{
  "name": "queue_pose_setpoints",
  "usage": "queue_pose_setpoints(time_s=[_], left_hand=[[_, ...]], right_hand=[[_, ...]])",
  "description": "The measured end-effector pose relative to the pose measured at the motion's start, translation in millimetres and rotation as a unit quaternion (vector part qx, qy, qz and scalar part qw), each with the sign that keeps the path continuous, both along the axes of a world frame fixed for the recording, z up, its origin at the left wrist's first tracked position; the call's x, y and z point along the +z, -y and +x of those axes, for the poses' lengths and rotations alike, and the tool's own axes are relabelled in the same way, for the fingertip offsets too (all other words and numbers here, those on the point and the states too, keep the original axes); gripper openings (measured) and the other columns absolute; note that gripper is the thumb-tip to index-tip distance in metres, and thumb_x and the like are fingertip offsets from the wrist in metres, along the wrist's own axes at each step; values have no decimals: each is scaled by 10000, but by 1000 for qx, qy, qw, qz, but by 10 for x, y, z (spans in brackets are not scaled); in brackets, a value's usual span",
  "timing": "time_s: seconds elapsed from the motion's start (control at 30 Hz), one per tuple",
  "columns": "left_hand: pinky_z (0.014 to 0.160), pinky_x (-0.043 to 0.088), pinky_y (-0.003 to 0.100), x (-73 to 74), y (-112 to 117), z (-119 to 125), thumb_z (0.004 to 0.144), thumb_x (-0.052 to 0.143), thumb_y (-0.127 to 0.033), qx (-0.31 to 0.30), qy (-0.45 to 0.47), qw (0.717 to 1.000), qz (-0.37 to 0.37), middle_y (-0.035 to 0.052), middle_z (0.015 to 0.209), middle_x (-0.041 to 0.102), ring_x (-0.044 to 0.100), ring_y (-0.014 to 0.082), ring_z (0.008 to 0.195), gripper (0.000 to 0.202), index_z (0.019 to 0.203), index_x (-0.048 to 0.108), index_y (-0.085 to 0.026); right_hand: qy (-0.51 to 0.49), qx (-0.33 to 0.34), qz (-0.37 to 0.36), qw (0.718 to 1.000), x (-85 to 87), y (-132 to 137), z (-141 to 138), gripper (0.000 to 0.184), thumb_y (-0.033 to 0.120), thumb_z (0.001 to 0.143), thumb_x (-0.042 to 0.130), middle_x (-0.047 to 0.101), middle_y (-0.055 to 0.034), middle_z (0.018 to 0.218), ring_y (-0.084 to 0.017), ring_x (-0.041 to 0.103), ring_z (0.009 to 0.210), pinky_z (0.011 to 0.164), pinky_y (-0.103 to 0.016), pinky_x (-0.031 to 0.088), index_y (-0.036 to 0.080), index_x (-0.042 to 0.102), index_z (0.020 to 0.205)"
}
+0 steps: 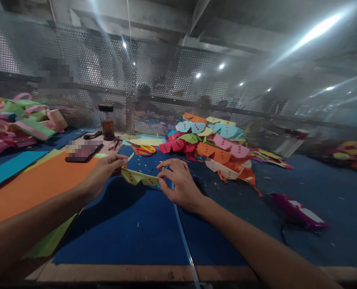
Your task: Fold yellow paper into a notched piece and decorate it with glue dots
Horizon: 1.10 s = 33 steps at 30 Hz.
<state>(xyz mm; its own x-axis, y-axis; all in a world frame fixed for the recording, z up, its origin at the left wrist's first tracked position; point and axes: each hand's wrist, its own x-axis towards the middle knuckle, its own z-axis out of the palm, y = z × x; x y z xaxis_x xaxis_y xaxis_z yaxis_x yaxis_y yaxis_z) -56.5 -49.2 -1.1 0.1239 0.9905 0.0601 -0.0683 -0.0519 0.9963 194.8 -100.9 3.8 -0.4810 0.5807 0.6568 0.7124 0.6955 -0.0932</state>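
My left hand (113, 165) pinches the left end of a pale yellow cut-paper strip (140, 177), whose lower edge has angular notches and which bears small red dots. At the strip's right end is my right hand (178, 182), with the thumb and a finger on it and the other fingers bent. The strip is held up a little above the blue table surface (130, 228). Behind it lie yellow-and-orange-handled scissors (143, 150). A heap of similar dotted paper pieces (214, 140), in several colours, sits behind my right hand.
Orange paper sheets (52, 176) and a blue sheet (12, 168) lie at left, with a phone (84, 151) on top. A dark-lidded jar (107, 122) stands behind. Folded paper (21, 120) is piled far left. A purple glue gun-like tool (298, 212) lies right. A perforated screen (166, 76) closes the back.
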Motion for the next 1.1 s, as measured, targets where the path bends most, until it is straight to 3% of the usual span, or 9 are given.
queue_pose_setpoints(time_s=[0.3,0.53,0.73,0.9,1.0,1.1], left_hand=[[694,443,295,3,13,9,696,742,-394,16,-52,999,8,-31,742,621,588,150,678,348,963,652,-189],[635,436,276,52,54,57,630,760,-396,3,-60,998,-3,-19,700,639,570,144,632,389,930,655,-170],[618,443,271,31,38,57,635,756,-387,-7,-56,998,-5,-16,686,651,583,148,627,377,923,653,-166],[644,457,280,31,30,52,622,762,-390,2,-60,998,-4,-23,692,640,579,150,642,368,897,652,-173],[642,454,281,53,48,61,617,756,-402,6,-65,998,-5,-21,692,635,575,153,645,364,881,647,-175],[640,445,285,73,72,70,627,745,-411,7,-70,998,1,-17,712,631,570,157,655,351,871,646,-179]], right_hand=[[1,25,-33,999,12,17,-14,86,138,858,583,669,-62,1118,-233,553,1081,964,-420,341,197,647,853],[-63,35,-73,995,91,-38,-16,110,244,952,576,705,-49,1033,-216,595,1030,937,-404,383,205,676,926],[-81,22,-95,992,364,-206,-13,130,259,963,572,718,-57,984,-209,626,981,902,-373,435,189,673,922],[-54,48,-115,991,608,-416,-179,114,220,952,598,728,-59,1005,-188,636,971,904,-342,452,174,702,959],[-42,82,-113,989,613,-589,-329,110,177,939,615,739,-65,1026,-178,640,995,930,-332,447,153,718,971],[-10,103,-115,988,514,-766,-454,124,169,937,620,739,-61,1044,-179,639,1009,940,-341,451,164,725,1002]])
